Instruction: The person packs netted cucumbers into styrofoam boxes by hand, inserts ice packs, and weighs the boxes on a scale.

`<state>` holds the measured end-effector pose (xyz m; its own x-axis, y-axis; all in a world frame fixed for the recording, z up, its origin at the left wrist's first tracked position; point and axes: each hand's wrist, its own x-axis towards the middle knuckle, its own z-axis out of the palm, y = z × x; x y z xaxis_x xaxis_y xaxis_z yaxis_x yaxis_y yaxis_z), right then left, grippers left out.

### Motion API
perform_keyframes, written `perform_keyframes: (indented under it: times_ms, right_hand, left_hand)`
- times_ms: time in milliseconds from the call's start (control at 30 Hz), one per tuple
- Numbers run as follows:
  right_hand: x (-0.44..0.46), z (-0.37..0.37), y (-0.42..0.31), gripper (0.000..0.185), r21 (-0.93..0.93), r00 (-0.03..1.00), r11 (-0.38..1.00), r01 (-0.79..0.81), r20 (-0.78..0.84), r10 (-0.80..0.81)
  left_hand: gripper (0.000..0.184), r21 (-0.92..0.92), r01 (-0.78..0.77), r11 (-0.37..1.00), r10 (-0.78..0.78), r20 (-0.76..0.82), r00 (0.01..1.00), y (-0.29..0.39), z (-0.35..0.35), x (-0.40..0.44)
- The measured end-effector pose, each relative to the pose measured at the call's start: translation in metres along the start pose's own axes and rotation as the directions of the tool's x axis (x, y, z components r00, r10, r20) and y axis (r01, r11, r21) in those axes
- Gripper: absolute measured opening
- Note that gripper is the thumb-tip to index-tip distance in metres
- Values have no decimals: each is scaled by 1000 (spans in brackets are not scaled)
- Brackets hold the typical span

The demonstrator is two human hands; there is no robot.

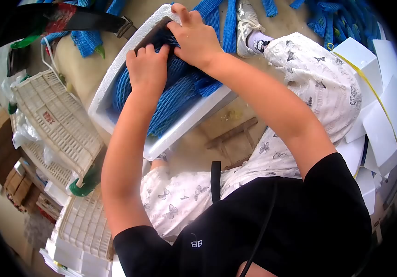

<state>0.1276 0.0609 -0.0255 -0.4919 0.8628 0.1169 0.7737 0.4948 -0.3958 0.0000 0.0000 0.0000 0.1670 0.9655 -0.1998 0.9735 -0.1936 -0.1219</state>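
Note:
A white foam box sits tilted before me, holding several bundles in blue mesh sleeves. My left hand reaches in over the near part of the box, its fingers curled down on a blue mesh bundle; the fingertips are hidden. Close beside it, my right hand is at the box's far end with its fingers spread. One finger stretches over the foam rim while others bend toward the blue mesh. What lies under both palms cannot be seen.
White plastic crates stand at left. More blue mesh bundles lie on the floor at the upper right. White foam pieces are stacked beside my right leg. A dark strap with a buckle crosses the upper left.

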Motion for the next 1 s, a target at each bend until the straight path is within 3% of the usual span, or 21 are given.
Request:
perform_keyframes:
  times_ms: [167,233,300,333,367,433,467,500,567,600,633,667,700,733,767,800,833,900,933,967,1000]
  right_hand:
    - [-2,2,8,26,-19,973,990,137,-185,-138]
    - [-9,-4,3,32,28,972,987,161,-180,-154]
    - [-7,-11,7,39,181,962,966,183,-237,-137]
    - [-4,-12,9,39,337,991,935,108,-114,-73]
    - [-7,-15,8,39,336,991,936,109,-115,-74]
    - [-15,-27,0,38,20,973,985,171,-159,-165]
    - [-26,-16,1,52,-15,965,965,261,-5,-261]
    - [-35,-10,-1,43,-248,916,882,399,135,-377]
    - [-33,-12,-8,40,-249,926,895,369,179,-332]
    - [-33,-19,-9,42,-172,924,917,361,198,-327]
    - [-33,-26,-3,45,63,916,920,388,89,-392]
    - [-27,-45,-4,50,349,941,887,301,41,-336]
    - [-24,-51,6,51,446,961,854,269,-63,-271]
    - [-27,-52,7,48,252,960,933,256,-184,-213]
    - [-28,-50,-1,48,47,954,961,272,-142,-263]
    - [-34,-36,-1,50,-191,915,895,404,98,-392]
    - [-45,-25,-1,51,-327,831,771,547,321,-453]
    - [-40,-31,1,51,-347,818,756,556,392,-421]
    - [-34,-35,10,53,-217,805,794,567,350,-479]
    - [-29,-42,13,62,134,850,870,474,188,-492]
    - [-30,-54,11,71,256,912,886,387,37,-410]
  left_hand:
    - [8,14,42,999,-40,-136,990,-1,27,18]
    - [20,-27,89,996,-89,20,996,-1,14,2]
    - [43,-617,84,782,-324,-288,901,4,3,-21]
    - [58,-619,46,784,-327,-351,877,4,-1,-34]
    - [61,-457,162,875,-325,-306,895,5,-4,-49]
    - [70,-452,341,824,-435,-121,892,18,21,-69]
    - [76,-395,370,841,-434,-83,897,17,32,-70]
    - [76,-417,364,833,-434,-82,897,13,30,-63]
    - [76,-474,322,819,-409,-91,908,11,24,-65]
    - [76,-609,277,744,-405,-81,911,7,21,-72]
    - [77,-721,231,654,-414,-84,907,3,16,-82]
    - [76,-789,247,563,-554,-139,821,5,1,-96]
    - [73,-686,372,625,-674,-232,702,6,-7,-113]
    - [72,-599,521,608,-772,-291,565,9,1,-131]
    - [73,-712,483,510,-817,-225,530,17,9,-143]
    - [75,-837,363,411,-778,-113,618,28,25,-149]
    - [77,-679,510,529,-686,12,727,37,39,-153]
    - [79,-798,462,386,-754,16,656,42,39,-146]
    - [80,-769,473,430,-793,-70,606,33,24,-148]
    - [82,-722,499,479,-820,-165,549,18,6,-156]
    - [83,-614,595,518,-848,-278,451,7,-10,-171]
